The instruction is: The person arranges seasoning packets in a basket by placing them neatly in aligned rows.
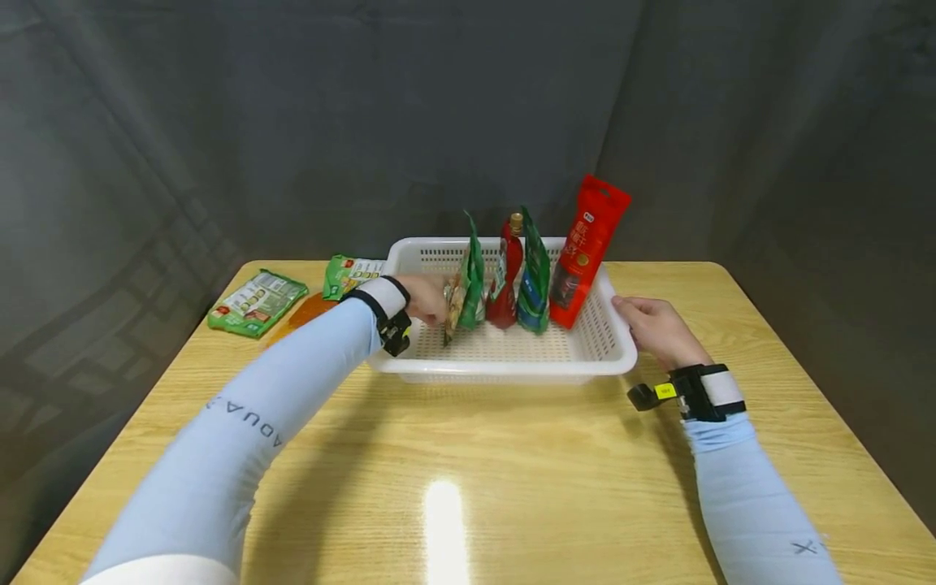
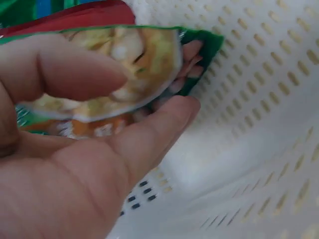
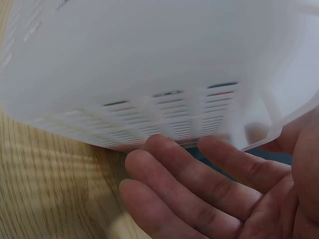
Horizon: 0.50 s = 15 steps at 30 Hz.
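A white perforated plastic basket [image 1: 504,367] stands on the table with several food packages upright in it. My left hand [image 1: 426,299] reaches into its left end, beside a green-edged food packet [image 2: 149,64] with a picture of food. In the left wrist view, thumb and forefinger lie apart in front of this packet. To its right stand a green packet [image 1: 474,280], a red pouch with a gold cap [image 1: 504,276], a green and blue packet [image 1: 535,280] and a leaning long red packet [image 1: 587,248]. My right hand [image 1: 661,329] holds the basket's right rim, thumb over it, fingers against the outer wall.
Left of the basket, two green packets [image 1: 257,302] [image 1: 353,276] lie flat on the wooden table [image 1: 526,463], with an orange packet [image 1: 307,310] partly behind the left forearm. A dark curtain [image 1: 409,122] hangs behind the table's far edge.
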Each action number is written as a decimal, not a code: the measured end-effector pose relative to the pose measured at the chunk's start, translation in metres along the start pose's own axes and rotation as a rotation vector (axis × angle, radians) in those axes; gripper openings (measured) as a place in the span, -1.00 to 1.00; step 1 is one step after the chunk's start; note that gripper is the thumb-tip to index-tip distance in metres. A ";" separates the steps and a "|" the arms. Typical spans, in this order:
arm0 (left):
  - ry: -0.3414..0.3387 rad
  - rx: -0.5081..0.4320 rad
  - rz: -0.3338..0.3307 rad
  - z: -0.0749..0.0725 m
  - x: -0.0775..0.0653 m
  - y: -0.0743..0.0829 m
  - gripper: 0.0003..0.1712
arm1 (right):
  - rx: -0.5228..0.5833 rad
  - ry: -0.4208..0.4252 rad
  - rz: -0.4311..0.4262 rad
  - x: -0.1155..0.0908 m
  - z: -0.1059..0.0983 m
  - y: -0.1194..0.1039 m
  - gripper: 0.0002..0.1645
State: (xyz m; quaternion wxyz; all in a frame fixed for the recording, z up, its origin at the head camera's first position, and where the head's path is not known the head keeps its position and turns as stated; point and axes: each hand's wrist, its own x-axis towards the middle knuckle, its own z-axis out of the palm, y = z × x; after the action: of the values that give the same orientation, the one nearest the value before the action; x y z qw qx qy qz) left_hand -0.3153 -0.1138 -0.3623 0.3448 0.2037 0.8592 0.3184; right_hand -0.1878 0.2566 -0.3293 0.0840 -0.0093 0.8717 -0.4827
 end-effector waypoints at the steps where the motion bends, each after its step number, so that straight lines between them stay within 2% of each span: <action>1: 0.021 0.022 -0.002 -0.003 -0.003 0.002 -0.42 | 0.000 -0.001 -0.001 0.000 0.000 0.000 -0.14; 2: 0.069 0.036 -0.024 -0.001 -0.028 0.025 -0.20 | -0.002 -0.001 -0.002 0.000 0.000 0.000 -0.14; 3: 0.144 -0.063 -0.097 0.001 -0.050 0.045 0.01 | -0.003 -0.002 -0.004 0.001 -0.001 0.000 -0.14; 4: 0.141 -0.090 -0.088 -0.003 -0.067 0.055 0.09 | -0.002 -0.003 -0.006 0.001 -0.001 0.000 -0.14; 5: 0.140 -0.132 -0.084 -0.006 -0.081 0.064 0.07 | -0.003 -0.004 -0.004 0.001 -0.001 0.000 -0.13; 6: 0.140 -0.215 -0.069 -0.010 -0.092 0.067 0.06 | -0.007 -0.003 -0.003 0.001 -0.002 0.000 -0.13; 8: 0.167 -0.277 -0.063 -0.021 -0.104 0.067 -0.01 | -0.013 -0.004 -0.002 0.001 -0.003 0.000 -0.13; 9: 0.179 -0.314 -0.063 -0.028 -0.105 0.060 -0.06 | -0.013 -0.004 -0.001 0.001 -0.003 0.000 -0.13; 11: 0.233 -0.366 -0.050 -0.037 -0.117 0.057 -0.15 | -0.018 -0.004 0.004 0.001 -0.004 0.000 -0.13; 15: 0.329 -0.382 -0.041 -0.055 -0.141 0.045 -0.29 | -0.027 -0.006 0.012 0.001 -0.006 0.000 -0.12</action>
State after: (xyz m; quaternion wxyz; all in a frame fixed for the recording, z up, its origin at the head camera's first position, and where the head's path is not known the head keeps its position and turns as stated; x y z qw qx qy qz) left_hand -0.2532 -0.1839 -0.2356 0.2388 0.0629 0.8319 0.4969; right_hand -0.1897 0.2614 -0.3267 0.0895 -0.0065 0.8780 -0.4701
